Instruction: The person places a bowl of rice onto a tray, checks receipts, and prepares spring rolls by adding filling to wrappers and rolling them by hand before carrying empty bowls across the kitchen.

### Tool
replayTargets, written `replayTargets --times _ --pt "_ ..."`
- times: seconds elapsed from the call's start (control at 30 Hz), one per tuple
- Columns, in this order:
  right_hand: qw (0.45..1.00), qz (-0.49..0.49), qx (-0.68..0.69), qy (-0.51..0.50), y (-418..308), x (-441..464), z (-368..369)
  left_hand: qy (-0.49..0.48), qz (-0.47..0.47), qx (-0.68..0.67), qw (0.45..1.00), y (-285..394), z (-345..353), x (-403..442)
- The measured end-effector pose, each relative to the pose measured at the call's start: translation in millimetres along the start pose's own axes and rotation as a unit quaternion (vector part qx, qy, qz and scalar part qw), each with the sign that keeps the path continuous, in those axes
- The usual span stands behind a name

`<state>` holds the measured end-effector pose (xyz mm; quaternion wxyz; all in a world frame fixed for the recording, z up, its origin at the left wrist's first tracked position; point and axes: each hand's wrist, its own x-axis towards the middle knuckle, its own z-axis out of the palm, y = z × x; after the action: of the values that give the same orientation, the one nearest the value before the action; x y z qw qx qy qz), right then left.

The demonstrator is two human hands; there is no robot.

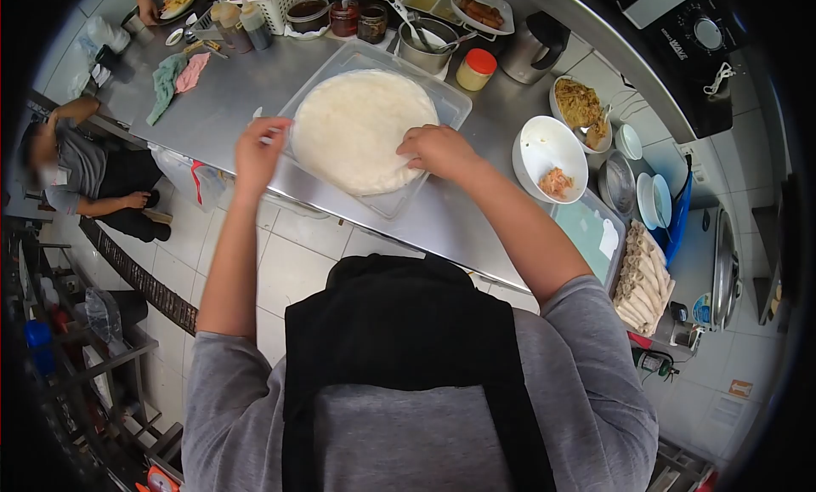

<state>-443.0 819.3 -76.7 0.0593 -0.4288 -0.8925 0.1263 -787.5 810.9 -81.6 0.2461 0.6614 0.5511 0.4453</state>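
A stack of round, thin white wrapper sheets (361,126) lies in a clear plastic tub (455,102) on the steel counter. At the right edge of the stack, my right hand (438,152) has its fingers bent and pinched together on the top wrapper's rim. My left hand (262,152) hovers by the tub's left side, fingers loosely bent and apart, with nothing visible in them. To the right stands a white bowl (529,152) holding a small heap of pinkish filling (556,182). Many rolled wrappers (643,279) are piled at the counter's right end.
Behind the tub are a metal pot (425,56) with utensils, a red-lidded jar (476,69) and a kettle (534,48). A noodle bowl (580,105) sits at right. Cloths (167,84) lie at left. Another person (93,169) is at far left.
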Motion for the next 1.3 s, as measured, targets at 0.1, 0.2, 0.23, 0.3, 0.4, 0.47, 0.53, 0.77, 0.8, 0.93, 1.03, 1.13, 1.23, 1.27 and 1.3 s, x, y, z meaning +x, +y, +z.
replayTargets --times 0.1,0.2,0.23,0.3,0.4,0.47,0.53,0.77,0.8,0.93,1.03,1.13,1.23,1.27,1.3 --pt "0.998 -0.033 -0.036 -0.038 0.5 10.2 -2.1 -0.114 0.029 -0.013 0.993 33.1 49.7 -16.0" --pt "0.998 0.021 0.055 -0.020 -1.0 11.8 -4.1 -0.199 0.080 0.040 0.976 44.6 79.2 -24.4" --pt "0.997 0.038 0.070 -0.023 -1.7 10.8 -5.4 -0.205 0.110 0.059 0.971 43.9 85.0 -24.8" --pt "0.994 0.062 0.085 -0.021 0.4 8.7 -6.0 -0.214 0.146 0.077 0.963 42.8 90.9 -22.3" --pt "0.994 0.063 0.088 -0.021 0.9 3.0 1.7 -0.254 0.083 0.063 0.962 40.0 92.1 -21.3" --pt "0.997 0.053 0.034 -0.032 -6.7 -2.2 2.4 -0.209 0.105 0.091 0.968 36.3 95.5 -16.2" --pt "0.993 0.079 0.043 0.079 -18.1 -0.3 13.5 -0.194 0.133 0.105 0.966 32.9 103.8 -8.6" --pt "0.988 0.090 0.103 0.075 -11.2 22.1 24.0 -0.218 0.084 0.087 0.968 53.8 101.1 15.3" --pt "0.980 0.052 0.176 0.081 -7.3 20.3 28.6 -0.224 0.090 0.087 0.966 52.1 97.4 18.0" --pt "0.973 0.078 0.200 0.084 -9.8 12.2 28.5 -0.268 -0.017 0.004 0.963 41.5 90.4 20.3" --pt "0.944 0.098 0.292 0.115 -12.8 15.0 21.7 -0.255 -0.078 -0.042 0.963 66.7 94.3 18.4" --pt "0.930 0.081 0.291 0.210 -13.0 22.2 11.0 -0.236 0.054 0.084 0.967 65.7 94.9 24.0" --pt "0.919 0.071 0.262 0.287 -2.9 39.2 -3.9 -0.127 0.117 0.113 0.978 55.3 88.4 41.4" --pt "0.905 0.072 0.262 0.327 0.7 46.3 -10.1 -0.119 0.098 0.145 0.977 62.8 84.1 48.2" --pt "0.890 0.072 0.262 0.366 3.8 51.8 -18.6 -0.109 0.079 0.177 0.975 67.3 78.4 56.0"
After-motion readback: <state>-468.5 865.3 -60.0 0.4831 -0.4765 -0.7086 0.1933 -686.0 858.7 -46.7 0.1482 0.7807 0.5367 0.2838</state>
